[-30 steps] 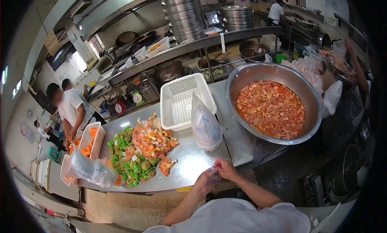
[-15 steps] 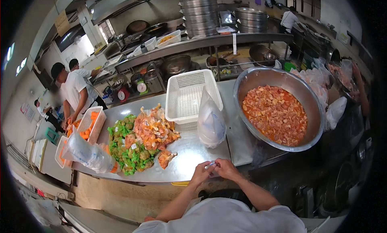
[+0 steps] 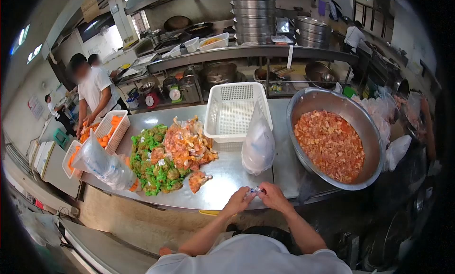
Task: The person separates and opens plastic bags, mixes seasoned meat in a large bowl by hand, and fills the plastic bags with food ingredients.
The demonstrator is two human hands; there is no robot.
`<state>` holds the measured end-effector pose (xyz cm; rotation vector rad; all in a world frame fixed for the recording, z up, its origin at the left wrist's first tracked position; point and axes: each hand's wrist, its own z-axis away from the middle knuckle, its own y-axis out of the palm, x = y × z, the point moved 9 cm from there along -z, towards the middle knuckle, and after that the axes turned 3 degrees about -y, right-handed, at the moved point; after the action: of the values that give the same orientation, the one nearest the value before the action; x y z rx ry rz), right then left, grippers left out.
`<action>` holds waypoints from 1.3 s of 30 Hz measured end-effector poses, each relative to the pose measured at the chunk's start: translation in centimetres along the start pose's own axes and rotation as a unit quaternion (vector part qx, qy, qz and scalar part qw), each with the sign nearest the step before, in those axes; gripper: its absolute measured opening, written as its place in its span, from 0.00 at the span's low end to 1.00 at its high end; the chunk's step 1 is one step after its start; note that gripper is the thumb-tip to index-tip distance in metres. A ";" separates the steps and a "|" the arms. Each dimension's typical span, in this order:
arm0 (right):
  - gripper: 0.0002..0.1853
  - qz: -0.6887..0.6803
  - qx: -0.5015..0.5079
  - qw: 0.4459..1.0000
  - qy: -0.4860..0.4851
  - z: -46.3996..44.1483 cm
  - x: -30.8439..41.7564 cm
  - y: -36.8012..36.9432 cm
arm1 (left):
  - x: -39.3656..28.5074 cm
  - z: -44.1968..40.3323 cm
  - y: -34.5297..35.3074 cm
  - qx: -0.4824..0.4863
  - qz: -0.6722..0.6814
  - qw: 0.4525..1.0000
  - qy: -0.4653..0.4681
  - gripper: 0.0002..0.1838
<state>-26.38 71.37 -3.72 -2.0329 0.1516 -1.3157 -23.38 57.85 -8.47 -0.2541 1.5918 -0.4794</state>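
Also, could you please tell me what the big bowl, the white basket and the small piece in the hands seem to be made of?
Bowl: metal, probably stainless steel, satin grey, with a bright highlight along the rim.
Basket: probably rigid moulded plastic, matte white, judging by its regular perforations.
Small piece: perhaps thin, glossy plastic film, from its pale glints; too small to be sure.

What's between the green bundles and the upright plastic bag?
Head view: the orange meat pile, a smaller separate meat piece, then bare steel tabletop up to the bag.
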 end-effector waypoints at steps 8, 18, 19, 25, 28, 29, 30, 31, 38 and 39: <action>0.06 -0.623 -0.047 0.731 0.274 2.4 -4.5 0.6 | 0.1 0.4 -2.1 0.030 -0.089 0.996 0.008 0.16; 0.09 -0.425 0.139 0.859 0.247 4.4 -5.8 1.1 | 4.8 2.4 -1.6 0.089 0.446 0.852 -0.261 0.08; 0.08 -0.358 0.149 0.891 0.238 4.4 -6.4 0.7 | 5.0 2.5 -1.4 0.109 0.516 0.803 -0.277 0.08; 0.05 0.017 0.170 0.982 -0.084 4.1 -2.5 3.6 | 4.0 0.7 -0.6 -0.014 0.631 0.705 -0.323 0.09; 0.05 -0.063 0.231 0.966 -0.102 3.5 5.0 4.7 | 3.4 -0.4 1.4 0.045 0.374 0.921 -0.101 0.09; 0.05 -0.061 0.197 0.970 -0.132 2.4 6.4 3.6 | 2.5 -0.3 2.3 0.066 0.259 0.964 -0.007 0.11; 0.06 -0.059 0.161 0.972 -0.161 1.5 7.2 2.5 | -0.2 1.5 2.7 0.163 0.328 0.925 -0.104 0.12; 0.06 -0.037 0.122 0.985 -0.116 0.7 6.4 1.3 | -0.3 1.9 2.4 0.192 0.334 0.915 -0.118 0.12; 0.10 -0.080 0.013 0.997 0.014 1.0 2.4 1.0 | 0.6 3.6 2.7 0.224 0.381 0.866 -0.233 0.12; 0.10 -0.152 0.000 0.986 0.067 1.3 0.8 1.7 | 0.2 3.2 2.6 0.208 0.355 0.882 -0.229 0.12</action>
<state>-24.47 70.40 -4.50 -2.0236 -0.1039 -1.6406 -19.93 59.60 -9.90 0.5073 0.9808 -0.1508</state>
